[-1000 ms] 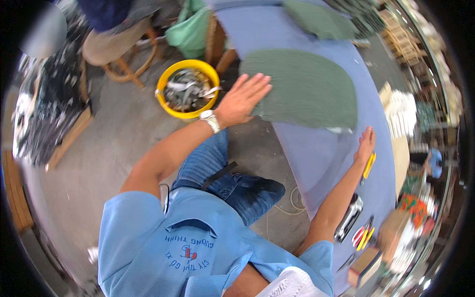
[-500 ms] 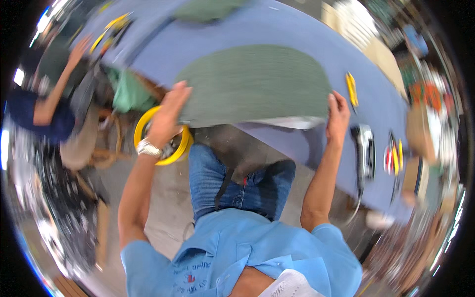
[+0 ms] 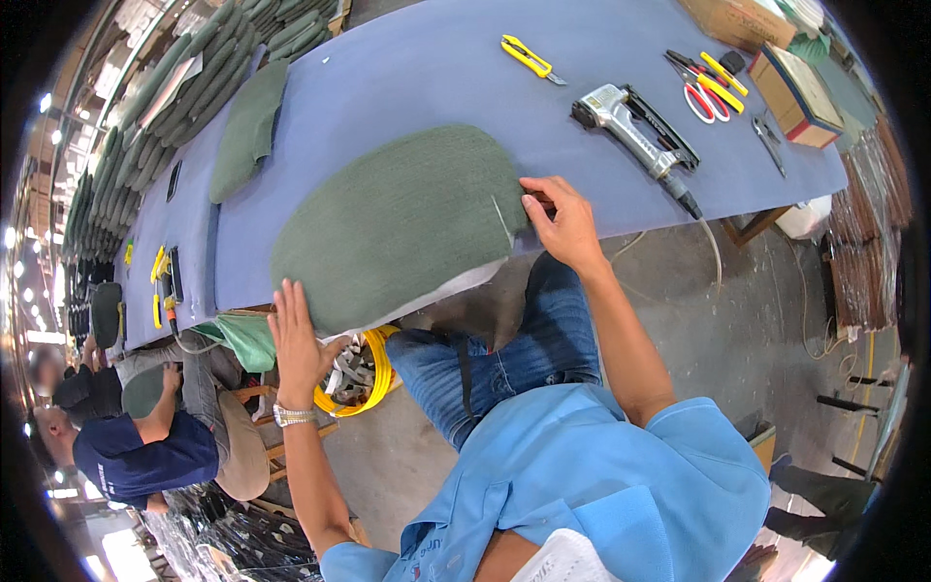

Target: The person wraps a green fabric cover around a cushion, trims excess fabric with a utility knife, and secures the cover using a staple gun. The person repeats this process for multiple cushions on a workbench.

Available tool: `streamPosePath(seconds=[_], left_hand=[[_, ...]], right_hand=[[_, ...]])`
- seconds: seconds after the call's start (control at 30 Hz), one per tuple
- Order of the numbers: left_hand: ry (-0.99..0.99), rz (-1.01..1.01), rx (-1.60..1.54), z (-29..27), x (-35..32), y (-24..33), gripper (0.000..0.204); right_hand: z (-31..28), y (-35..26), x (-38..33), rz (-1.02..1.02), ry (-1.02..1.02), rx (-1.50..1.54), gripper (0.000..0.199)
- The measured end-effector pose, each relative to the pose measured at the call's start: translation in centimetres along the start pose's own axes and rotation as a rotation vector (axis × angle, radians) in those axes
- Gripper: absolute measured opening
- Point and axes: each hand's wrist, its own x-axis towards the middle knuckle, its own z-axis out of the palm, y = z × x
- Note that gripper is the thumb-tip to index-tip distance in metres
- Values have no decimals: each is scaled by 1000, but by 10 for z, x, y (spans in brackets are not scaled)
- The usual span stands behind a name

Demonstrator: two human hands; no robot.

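A dark green fabric-covered seat pad [image 3: 398,218] lies across the near edge of the blue-covered table, with a strip of white underside showing along its near side. At its lower left edge, my left hand [image 3: 299,339] rests with fingers stretched out and the thumb apart. My right hand [image 3: 564,223] has fingers and thumb closed on the pad's right edge; the fingertips are partly hidden. Close to that hand lies a silver air stapler [image 3: 630,126] with a hose. Beyond the pad is a yellow utility knife [image 3: 529,58].
Another green pad [image 3: 250,131] lies to the left on the table [image 3: 388,78], before stacked pads [image 3: 184,87]. Pliers and scissors [image 3: 713,92] lie at right beside a box [image 3: 795,92]. A yellow-rimmed bucket [image 3: 378,373] stands below. A person [image 3: 145,446] sits at left.
The view has swung toward the right. The pad has tilted, its left end now lower and nearer. My left hand has moved down beside its edge; my right hand stays at the right edge.
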Motion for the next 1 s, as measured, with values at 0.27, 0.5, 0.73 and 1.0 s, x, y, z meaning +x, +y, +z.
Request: streamPosePath(seconds=[0.27, 0.5, 0.73, 1.0], left_hand=[[182, 328, 43, 6, 50, 130, 112], [138, 451, 88, 6, 78, 180, 113], [168, 557, 201, 10, 90, 188, 103], [-130, 653, -162, -20, 122, 158, 78]], right_hand=[[19, -24, -62, -39, 96, 130, 20], [37, -34, -69, 290, 114, 494, 22], [33, -39, -51, 508, -285, 495, 48], [47, -20, -66, 518, -134, 562, 56]])
